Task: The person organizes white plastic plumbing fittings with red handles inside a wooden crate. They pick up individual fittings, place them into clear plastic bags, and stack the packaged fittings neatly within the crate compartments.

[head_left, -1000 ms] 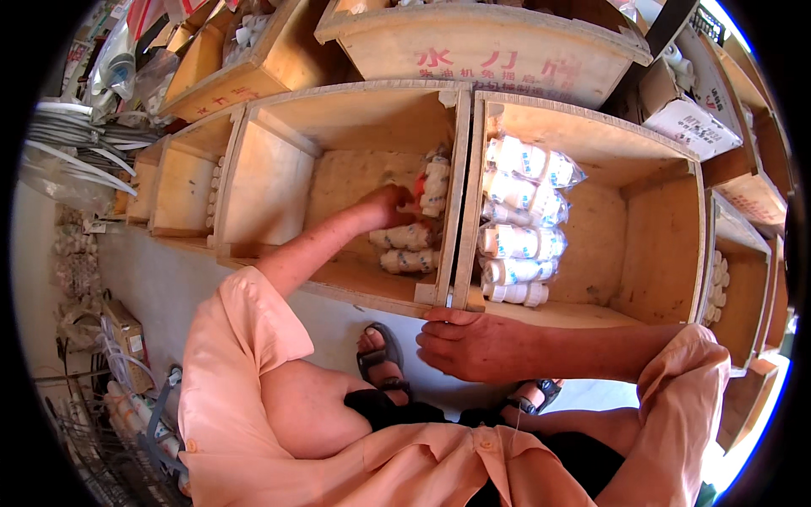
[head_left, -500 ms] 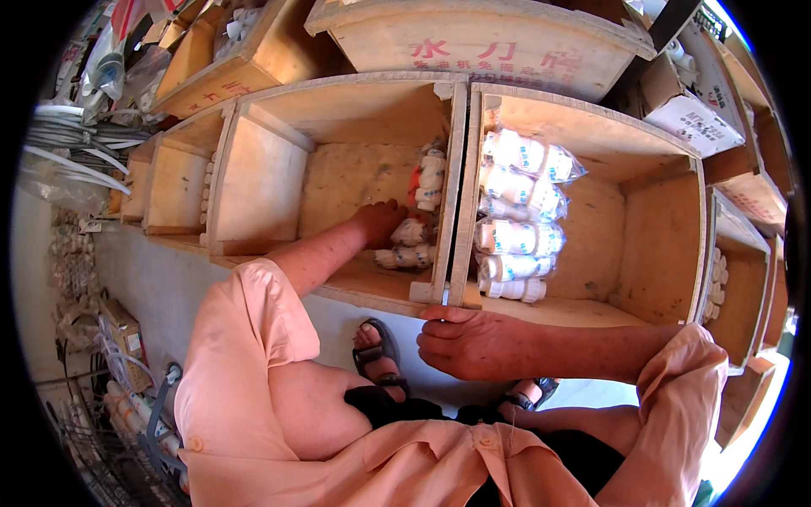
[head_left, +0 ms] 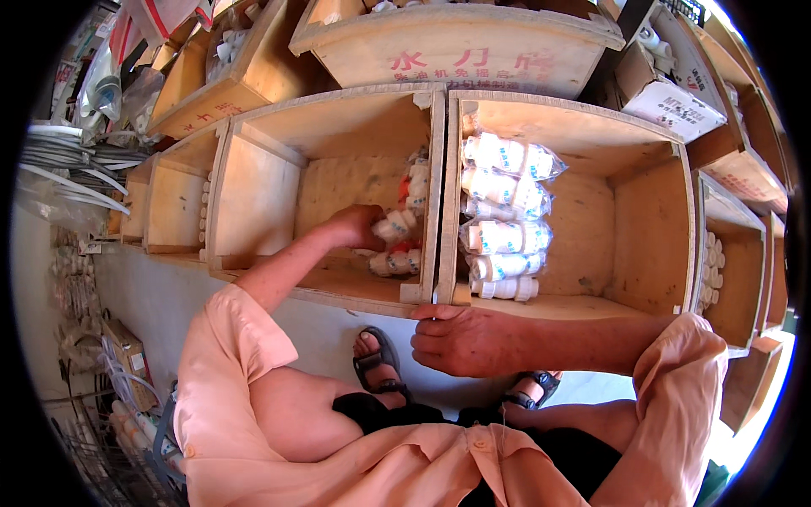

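Inside the left wooden box (head_left: 262,182), my left hand (head_left: 355,226) is closed around a bagged white plastic pipe fitting (head_left: 395,226) that looks slightly tilted. Another bagged fitting (head_left: 394,263) lies just below it, and more, with some red showing, stand along the box's right wall. My right hand (head_left: 456,340) is a closed fist at the front edge, where the two boxes meet. What its curled fingers hold, if anything, is hidden. In the right wooden box (head_left: 646,245), several bagged white fittings (head_left: 507,237) with blue print are stacked in a column against the left wall.
A wooden crate with red lettering (head_left: 465,59) sits behind the boxes. Beyond the right box stand a white carton (head_left: 667,106) and smaller bins of white fittings (head_left: 711,269). Coiled grey tubing (head_left: 72,156) hangs at far left. My sandalled feet (head_left: 380,363) are below.
My left hand has closed on a bagged fitting and shifted it a little, away from the right wall. My right hand stays at the front edge. The whole view has shifted slightly.
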`<state>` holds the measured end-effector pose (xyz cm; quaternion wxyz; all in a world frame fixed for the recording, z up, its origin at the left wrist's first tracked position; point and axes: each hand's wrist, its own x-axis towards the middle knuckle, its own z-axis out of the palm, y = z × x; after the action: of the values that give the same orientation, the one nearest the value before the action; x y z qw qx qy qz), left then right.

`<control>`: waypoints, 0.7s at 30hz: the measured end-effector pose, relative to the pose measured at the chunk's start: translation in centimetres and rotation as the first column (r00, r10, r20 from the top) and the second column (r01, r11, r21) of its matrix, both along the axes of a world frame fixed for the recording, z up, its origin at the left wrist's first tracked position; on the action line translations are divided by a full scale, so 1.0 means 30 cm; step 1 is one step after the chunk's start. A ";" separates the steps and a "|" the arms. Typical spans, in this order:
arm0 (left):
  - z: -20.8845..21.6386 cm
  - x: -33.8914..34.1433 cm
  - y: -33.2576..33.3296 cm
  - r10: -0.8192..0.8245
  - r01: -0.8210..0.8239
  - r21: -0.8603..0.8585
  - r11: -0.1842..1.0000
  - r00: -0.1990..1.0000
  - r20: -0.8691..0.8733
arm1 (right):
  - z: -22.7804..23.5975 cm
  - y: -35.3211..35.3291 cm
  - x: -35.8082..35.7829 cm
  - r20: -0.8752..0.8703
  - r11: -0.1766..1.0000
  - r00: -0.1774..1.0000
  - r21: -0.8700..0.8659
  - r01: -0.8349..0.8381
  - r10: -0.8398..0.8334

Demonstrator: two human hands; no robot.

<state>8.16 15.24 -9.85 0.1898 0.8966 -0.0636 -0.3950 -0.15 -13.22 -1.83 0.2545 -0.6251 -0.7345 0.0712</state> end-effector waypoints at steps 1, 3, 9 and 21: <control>0.008 -0.001 0.017 0.097 -0.101 -0.106 0.989 0.994 -0.042 | -0.001 0.003 -0.001 -0.006 1.000 1.000 0.022 0.006 -0.006; 0.012 0.001 0.058 0.231 -0.260 -0.349 0.901 0.965 -0.122 | 0.009 0.002 0.003 -0.037 1.000 0.999 -0.017 -0.014 0.014; 0.090 -0.003 0.110 0.303 -0.606 -0.606 0.516 0.790 -0.533 | 0.025 0.010 0.019 -0.297 0.950 0.927 0.136 0.279 -0.230; 0.360 -0.015 -0.040 0.321 -0.460 -0.800 0.386 0.879 -0.352 | 0.107 0.049 0.161 -0.655 0.704 0.445 -0.191 0.684 -0.610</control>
<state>7.71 14.05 0.95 0.7047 0.6360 -0.0265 -0.3133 4.69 -11.75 1.39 0.5417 -0.7717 -0.2960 0.1533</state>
